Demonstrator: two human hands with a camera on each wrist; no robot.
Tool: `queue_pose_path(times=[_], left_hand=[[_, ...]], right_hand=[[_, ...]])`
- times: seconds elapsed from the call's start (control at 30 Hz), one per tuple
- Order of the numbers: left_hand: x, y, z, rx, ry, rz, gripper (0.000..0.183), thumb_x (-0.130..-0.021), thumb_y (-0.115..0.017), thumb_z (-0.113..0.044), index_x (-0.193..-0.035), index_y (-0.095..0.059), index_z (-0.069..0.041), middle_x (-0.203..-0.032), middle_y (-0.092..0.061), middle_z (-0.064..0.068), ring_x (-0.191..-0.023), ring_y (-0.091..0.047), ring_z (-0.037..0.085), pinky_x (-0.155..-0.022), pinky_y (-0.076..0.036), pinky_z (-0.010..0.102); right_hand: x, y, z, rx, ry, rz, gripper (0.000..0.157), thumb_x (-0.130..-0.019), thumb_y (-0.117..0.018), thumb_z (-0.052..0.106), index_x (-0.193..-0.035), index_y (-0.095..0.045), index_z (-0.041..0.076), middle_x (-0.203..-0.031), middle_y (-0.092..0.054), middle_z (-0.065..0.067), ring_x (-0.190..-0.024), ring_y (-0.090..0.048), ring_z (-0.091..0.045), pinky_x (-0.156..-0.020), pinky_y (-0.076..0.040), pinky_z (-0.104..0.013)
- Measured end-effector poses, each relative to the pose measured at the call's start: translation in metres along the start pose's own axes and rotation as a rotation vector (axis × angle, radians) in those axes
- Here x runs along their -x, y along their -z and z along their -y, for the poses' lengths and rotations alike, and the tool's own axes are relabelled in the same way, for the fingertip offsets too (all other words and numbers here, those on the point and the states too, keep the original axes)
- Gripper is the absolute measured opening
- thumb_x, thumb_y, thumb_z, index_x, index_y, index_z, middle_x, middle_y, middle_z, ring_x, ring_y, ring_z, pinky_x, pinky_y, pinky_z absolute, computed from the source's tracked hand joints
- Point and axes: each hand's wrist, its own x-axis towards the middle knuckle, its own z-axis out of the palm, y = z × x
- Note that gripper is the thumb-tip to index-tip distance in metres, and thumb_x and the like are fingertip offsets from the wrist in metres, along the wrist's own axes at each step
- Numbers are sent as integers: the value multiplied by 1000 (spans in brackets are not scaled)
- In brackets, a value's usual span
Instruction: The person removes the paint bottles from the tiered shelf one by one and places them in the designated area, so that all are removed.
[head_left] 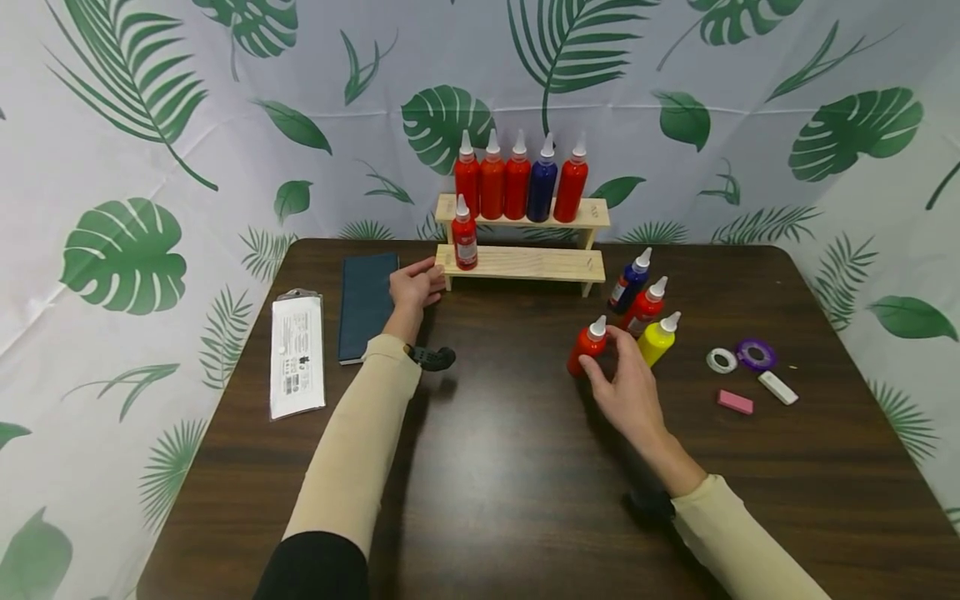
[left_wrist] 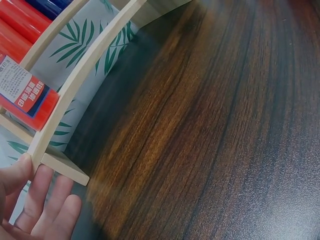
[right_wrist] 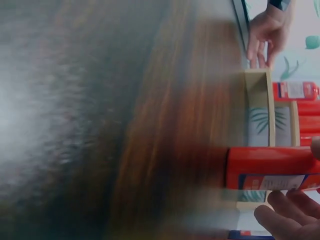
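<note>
My right hand (head_left: 628,392) grips a red squeeze bottle (head_left: 585,350) with a white pointed cap, thumb on one side and fingers on the other. In the right wrist view, the bottle (right_wrist: 270,167) shows a label near its base. My left hand (head_left: 415,287) pinches the left end of the lower step of a two-step wooden rack (head_left: 536,263), thumb and fingers at its corner (left_wrist: 40,152). One red bottle (head_left: 465,242) stands on that lower step. Along the upper step are several red bottles (head_left: 517,185) and a dark blue bottle (head_left: 542,187).
Right of the rack stand a blue bottle (head_left: 628,283), a red bottle (head_left: 645,307) and a yellow bottle (head_left: 657,340). Farther right lie tape rolls (head_left: 756,355), a pink eraser (head_left: 735,402) and a white block (head_left: 778,387). A dark notebook (head_left: 363,304) and a white package (head_left: 297,354) lie left.
</note>
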Motion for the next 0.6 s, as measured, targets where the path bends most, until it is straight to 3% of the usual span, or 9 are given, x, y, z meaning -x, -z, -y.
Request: queue_pose_path(times=[0.3,0.6], left_hand=[[1,1,0,-7,-13,7,28,-85,-74,-24,-113,-73,-20,-97,-74,7,-82,-72,18,-70,-58,33],[-1,-1,1,8,-15,7,27,-85,-74,-23,-113,-73,-20,-95,-74,6,-80,-72,17,-69,-58,32]], right_hand=[[2,3,0,23,-12,-1,48,-90,-67,12,-131,-46,-2,-124,-55,-21,-110,-55,-37,-96,-43,-55],[29,24,-11,46,-35,-35,49,-89,-67,9,-133,-46,-1,-124,-55,-21,-105,-58,-38,-88,-47,-56]])
